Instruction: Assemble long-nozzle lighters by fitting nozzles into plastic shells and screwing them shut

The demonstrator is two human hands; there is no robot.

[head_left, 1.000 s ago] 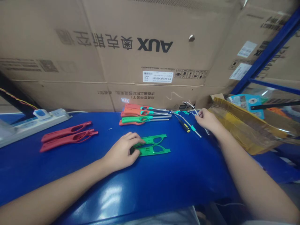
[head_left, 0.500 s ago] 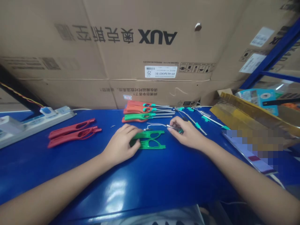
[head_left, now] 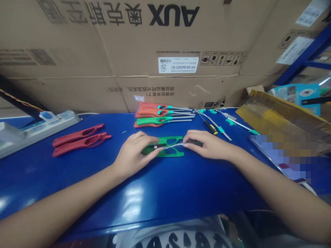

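Between the fingertips of my left hand [head_left: 134, 151] is a small dark piece with a white end [head_left: 156, 147], and thin wires [head_left: 169, 147] run from it to the right. My right hand [head_left: 207, 144] pinches the slim metal tube [head_left: 182, 144] where these wires arrive; its palm hides most of the tube. Beneath both hands, two green lighter handle halves [head_left: 178, 154] lie side by side on the blue table [head_left: 160, 196], their left ends covered by my left hand. Behind my right hand rests a black and yellow screwdriver [head_left: 210, 127].
Several long lighters, orange [head_left: 148, 107] and green [head_left: 150, 121], lie at the back against a cardboard box [head_left: 116, 58]. Red handle halves [head_left: 82, 144] and a white power strip [head_left: 62, 120] are left. Metal tubes with green clips [head_left: 221, 129] and a phone-like slab [head_left: 269, 158] are right.
My left fingers have lifted off the green halves and closed on the dark piece. The right hand's tube and wires have come lower, over the halves. The camera view has shifted.
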